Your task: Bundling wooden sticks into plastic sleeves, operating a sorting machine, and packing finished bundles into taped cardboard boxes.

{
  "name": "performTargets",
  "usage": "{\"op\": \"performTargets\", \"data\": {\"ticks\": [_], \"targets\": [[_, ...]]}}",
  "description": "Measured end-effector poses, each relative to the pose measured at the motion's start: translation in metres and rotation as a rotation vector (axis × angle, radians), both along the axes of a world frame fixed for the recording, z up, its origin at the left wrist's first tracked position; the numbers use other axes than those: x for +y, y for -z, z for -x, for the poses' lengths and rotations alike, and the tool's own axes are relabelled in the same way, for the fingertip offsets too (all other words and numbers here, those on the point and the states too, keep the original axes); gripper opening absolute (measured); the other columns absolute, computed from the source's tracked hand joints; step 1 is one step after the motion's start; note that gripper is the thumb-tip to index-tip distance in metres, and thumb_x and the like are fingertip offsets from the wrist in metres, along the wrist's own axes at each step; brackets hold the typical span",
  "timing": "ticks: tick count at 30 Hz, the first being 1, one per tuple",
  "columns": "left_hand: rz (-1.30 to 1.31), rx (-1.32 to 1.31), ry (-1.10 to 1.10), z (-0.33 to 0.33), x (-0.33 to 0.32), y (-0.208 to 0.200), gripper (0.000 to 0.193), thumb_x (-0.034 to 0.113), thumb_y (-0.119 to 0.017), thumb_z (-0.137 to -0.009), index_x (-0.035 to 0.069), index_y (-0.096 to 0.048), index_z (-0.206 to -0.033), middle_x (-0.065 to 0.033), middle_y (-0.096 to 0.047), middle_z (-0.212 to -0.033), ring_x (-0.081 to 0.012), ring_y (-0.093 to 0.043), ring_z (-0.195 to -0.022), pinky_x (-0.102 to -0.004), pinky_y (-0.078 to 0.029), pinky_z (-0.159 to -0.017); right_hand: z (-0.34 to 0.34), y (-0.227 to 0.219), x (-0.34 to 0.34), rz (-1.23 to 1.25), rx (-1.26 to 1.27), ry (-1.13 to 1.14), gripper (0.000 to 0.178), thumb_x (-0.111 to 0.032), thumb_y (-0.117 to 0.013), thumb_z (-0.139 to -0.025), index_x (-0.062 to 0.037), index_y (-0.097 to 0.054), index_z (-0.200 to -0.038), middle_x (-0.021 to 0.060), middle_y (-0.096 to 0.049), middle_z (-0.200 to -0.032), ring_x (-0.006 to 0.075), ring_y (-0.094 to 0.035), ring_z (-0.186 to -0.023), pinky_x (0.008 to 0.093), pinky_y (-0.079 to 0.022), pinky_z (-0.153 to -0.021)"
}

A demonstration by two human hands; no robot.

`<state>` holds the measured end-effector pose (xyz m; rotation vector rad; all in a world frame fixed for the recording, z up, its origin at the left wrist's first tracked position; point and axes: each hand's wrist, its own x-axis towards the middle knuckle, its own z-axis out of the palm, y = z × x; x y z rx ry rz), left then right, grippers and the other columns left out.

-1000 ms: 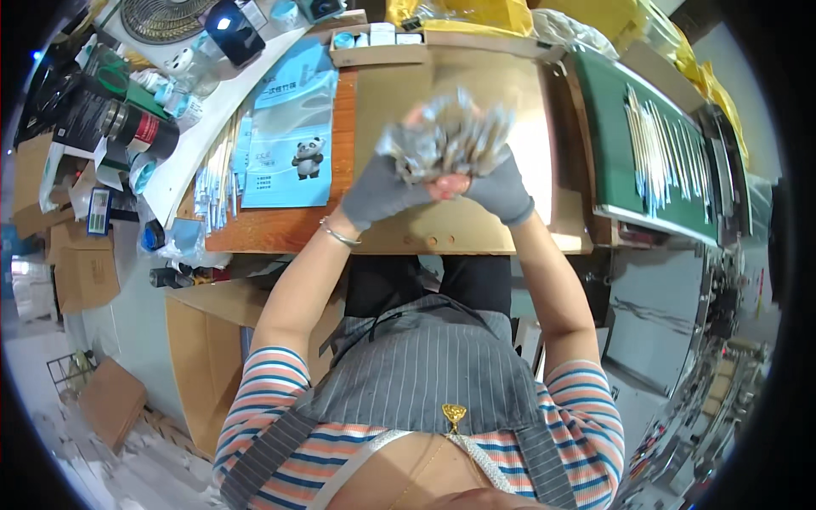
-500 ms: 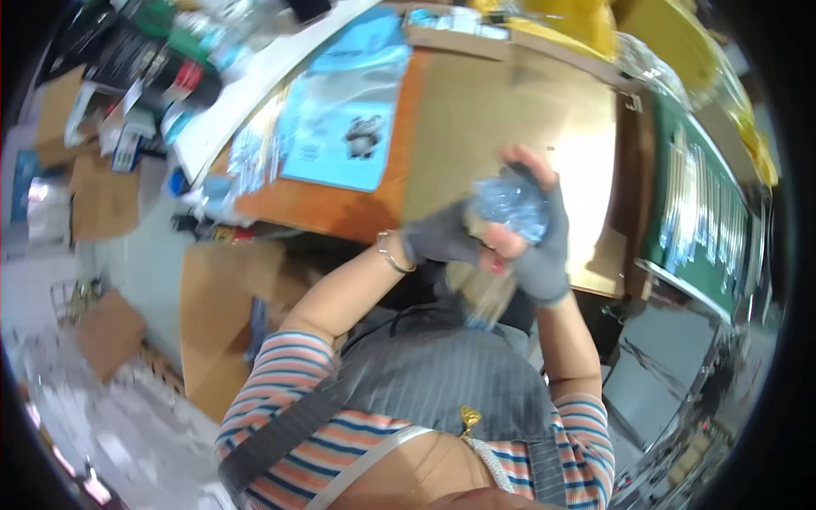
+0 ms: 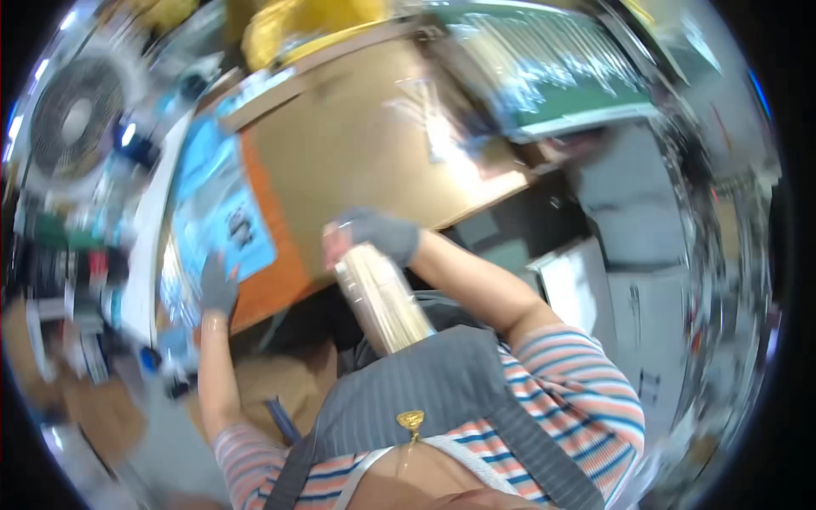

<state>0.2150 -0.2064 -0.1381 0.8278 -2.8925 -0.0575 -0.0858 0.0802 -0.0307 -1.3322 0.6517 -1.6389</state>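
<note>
My right hand, in a grey fingerless glove, is closed around the top of a bundle of thin wooden sticks in clear plastic. The bundle slants down toward my apron at the near edge of the table. To the left, my gloved left hand has its fingers apart at the edge of a blue printed plastic bag lying on the orange tabletop. Beside that hand are clear plastic wrappers; blur hides whether it touches them.
A cardboard sheet covers most of the table, with a few loose sticks on it. At the far right, a green tray holds several wrapped bundles. A yellow bag stands behind; a fan is at far left.
My left hand has let go of the bundle and moved left to the blue bag. My right hand keeps the bundle, now lower and nearer my body. The view has turned right.
</note>
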Motion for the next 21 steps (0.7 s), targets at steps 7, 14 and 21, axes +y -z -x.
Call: {"op": "performTargets", "data": {"ticks": [7, 14, 21], "targets": [[0.035, 0.229, 0.104, 0.013, -0.009, -0.006, 0.016, 0.011, -0.056, -0.088, 0.004, -0.062, -0.101, -0.0153, -0.065, -0.099, -0.0324, -0.063, -0.087, -0.0398, -0.05, -0.076, 0.006, -0.009, 0.022, -0.382, -0.162, 0.084, 0.017, -0.012, -0.057, -0.077, 0.0028, -0.066, -0.074, 0.0148, -0.067, -0.081, 0.0239, -0.064, -0.078, 0.0314, -0.048, -0.074], [-0.579, 0.405, -0.236, 0.022, -0.047, -0.042, 0.025, 0.019, -0.067, -0.083, 0.0, -0.063, -0.067, -0.0032, -0.055, -0.057, -0.0104, -0.048, -0.054, -0.026, -0.037, -0.052, 0.009, 0.004, 0.014, -0.241, -0.149, 0.035, 0.017, -0.013, -0.056, -0.077, 0.0014, -0.066, -0.074, 0.0151, -0.067, -0.082, 0.0243, -0.064, -0.078, 0.0329, -0.048, -0.075], [-0.761, 0.414, -0.247, 0.043, -0.079, -0.061, 0.016, 0.011, -0.073, -0.076, 0.005, -0.062, -0.066, 0.0034, -0.051, -0.056, -0.006, -0.043, -0.05, -0.0235, -0.032, -0.046, 0.012, -0.015, 0.021, -0.35, -0.064, 0.013, 0.023, -0.015, -0.058, -0.079, 0.0037, -0.066, -0.09, 0.0145, -0.066, -0.084, 0.0222, -0.063, -0.08, 0.0327, -0.048, -0.075]]}}
